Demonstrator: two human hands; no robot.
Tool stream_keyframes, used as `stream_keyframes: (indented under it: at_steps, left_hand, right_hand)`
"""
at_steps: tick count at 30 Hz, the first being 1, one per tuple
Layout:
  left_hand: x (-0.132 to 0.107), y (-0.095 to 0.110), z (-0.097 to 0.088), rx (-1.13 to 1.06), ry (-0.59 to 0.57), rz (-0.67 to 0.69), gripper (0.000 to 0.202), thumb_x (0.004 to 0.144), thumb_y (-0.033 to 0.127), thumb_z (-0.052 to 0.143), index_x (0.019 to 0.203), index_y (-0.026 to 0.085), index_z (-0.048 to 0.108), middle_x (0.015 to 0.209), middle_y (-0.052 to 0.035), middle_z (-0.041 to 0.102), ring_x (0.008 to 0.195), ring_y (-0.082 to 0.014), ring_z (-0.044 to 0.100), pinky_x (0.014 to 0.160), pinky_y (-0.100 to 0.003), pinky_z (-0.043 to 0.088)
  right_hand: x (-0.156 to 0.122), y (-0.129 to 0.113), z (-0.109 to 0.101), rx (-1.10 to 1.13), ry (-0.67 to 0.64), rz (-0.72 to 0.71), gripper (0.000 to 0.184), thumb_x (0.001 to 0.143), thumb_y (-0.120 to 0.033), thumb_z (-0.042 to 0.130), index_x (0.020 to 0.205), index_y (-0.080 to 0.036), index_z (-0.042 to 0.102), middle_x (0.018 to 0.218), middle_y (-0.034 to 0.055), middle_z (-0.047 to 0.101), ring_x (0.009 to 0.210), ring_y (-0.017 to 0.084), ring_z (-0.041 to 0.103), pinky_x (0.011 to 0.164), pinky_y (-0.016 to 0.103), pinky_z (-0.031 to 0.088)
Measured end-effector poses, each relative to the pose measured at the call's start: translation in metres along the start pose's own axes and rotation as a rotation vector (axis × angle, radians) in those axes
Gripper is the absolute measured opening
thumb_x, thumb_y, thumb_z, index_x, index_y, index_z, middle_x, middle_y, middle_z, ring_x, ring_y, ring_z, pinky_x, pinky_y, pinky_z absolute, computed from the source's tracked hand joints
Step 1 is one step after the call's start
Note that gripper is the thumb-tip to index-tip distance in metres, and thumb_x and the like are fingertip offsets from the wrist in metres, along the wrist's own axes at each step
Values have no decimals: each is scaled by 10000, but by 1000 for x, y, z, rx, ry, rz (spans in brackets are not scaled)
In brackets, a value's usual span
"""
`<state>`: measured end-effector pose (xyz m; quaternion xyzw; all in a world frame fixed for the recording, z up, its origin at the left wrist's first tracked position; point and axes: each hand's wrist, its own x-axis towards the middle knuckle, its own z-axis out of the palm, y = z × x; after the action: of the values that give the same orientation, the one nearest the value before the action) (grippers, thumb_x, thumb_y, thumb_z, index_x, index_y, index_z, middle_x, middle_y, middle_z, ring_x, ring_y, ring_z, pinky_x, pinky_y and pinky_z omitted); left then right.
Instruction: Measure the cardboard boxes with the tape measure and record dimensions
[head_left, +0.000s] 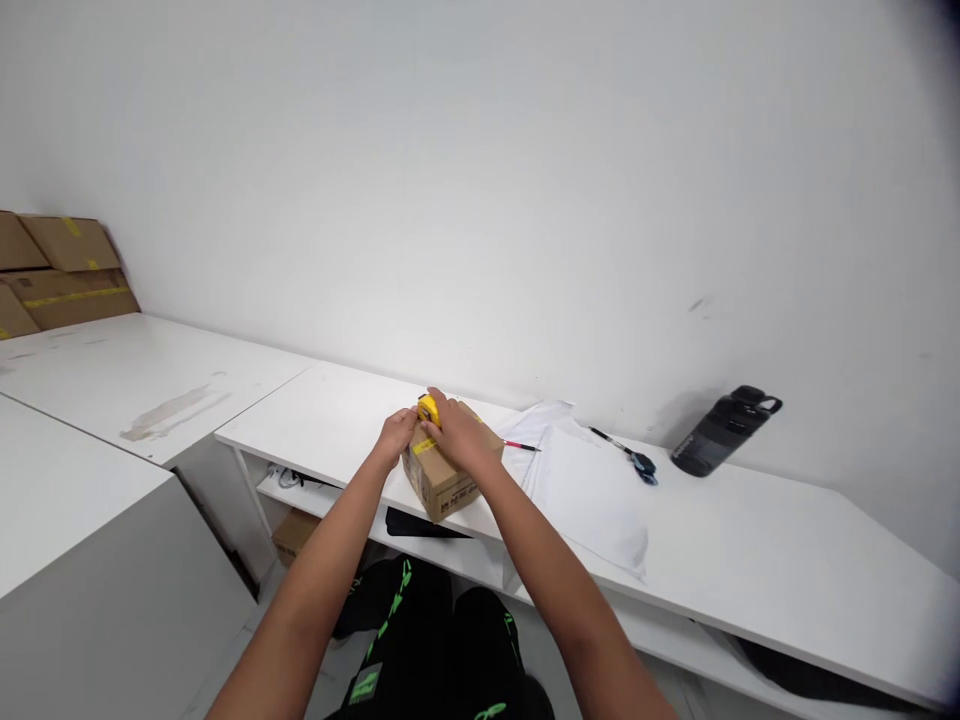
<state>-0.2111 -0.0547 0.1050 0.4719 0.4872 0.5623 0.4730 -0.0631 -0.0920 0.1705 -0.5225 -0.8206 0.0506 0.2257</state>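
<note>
A small cardboard box [442, 475] with yellow tape and dark print sits on the white counter in front of me. My right hand [459, 432] rests over the top of the box, its fingers wrapped round a yellow tape measure [427, 409]. At the box's far left edge, my left hand [397, 435] has its fingers bent together close beside the tape measure. What those fingers pinch, if anything, is too small to make out. A red and black pen [523, 446] lies just right of the box, on white sheets of paper [589, 495].
A dark water bottle [724, 432] stands near the wall on the right. Scissors [643, 467] and a dark pen [609, 439] lie beside the papers. Cardboard boxes [71, 270] are stacked at far left. Under the counter [780, 540], a shelf holds a small carton [295, 533].
</note>
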Motion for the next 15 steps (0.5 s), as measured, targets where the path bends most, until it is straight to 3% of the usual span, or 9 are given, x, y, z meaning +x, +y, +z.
stream_keyframes:
  at_steps: [4, 7, 9, 12, 15]
  left_hand:
    - [-8, 1, -7, -21, 11, 11, 500, 698, 637, 660, 814, 150, 659, 727, -14, 661, 667, -149, 568, 612, -253, 433]
    - [-16, -4, -19, -62, 30, 11, 560, 685, 648, 679, 906, 134, 697, 828, -52, 708, 740, -174, 612, 666, -272, 468]
    - [-18, -8, -28, -74, 18, 33, 554, 682, 641, 690, 922, 142, 709, 876, -59, 723, 771, -179, 627, 695, -281, 482]
    - [-18, -14, -38, -67, -4, 106, 510, 693, 619, 693, 910, 158, 724, 926, -61, 731, 813, -185, 638, 732, -289, 492]
    - [-22, -19, -44, -32, 57, 130, 516, 696, 635, 673, 885, 159, 727, 913, -61, 729, 807, -190, 635, 724, -291, 488]
  right_hand:
    - [-1, 19, -9, 181, 49, 35, 692, 899, -444, 513, 1507, -282, 227, 1198, 75, 637, 1041, 261, 607, 846, 346, 437]
    - [-4, 36, -24, 399, 154, 95, 672, 866, -505, 542, 1459, -282, 320, 1196, 63, 640, 994, 252, 623, 861, 388, 464]
    - [-6, 44, -30, 641, 152, 42, 645, 840, -524, 572, 1406, -276, 387, 1250, 63, 608, 1015, 230, 614, 867, 380, 486]
    - [-8, 44, -26, 952, 117, -54, 651, 798, -507, 633, 1366, -261, 431, 1295, 69, 573, 1061, 210, 594, 884, 357, 502]
    - [-10, 31, -10, 1061, 298, 10, 609, 790, -505, 643, 1313, -232, 489, 1235, 74, 591, 1071, 207, 578, 923, 358, 486]
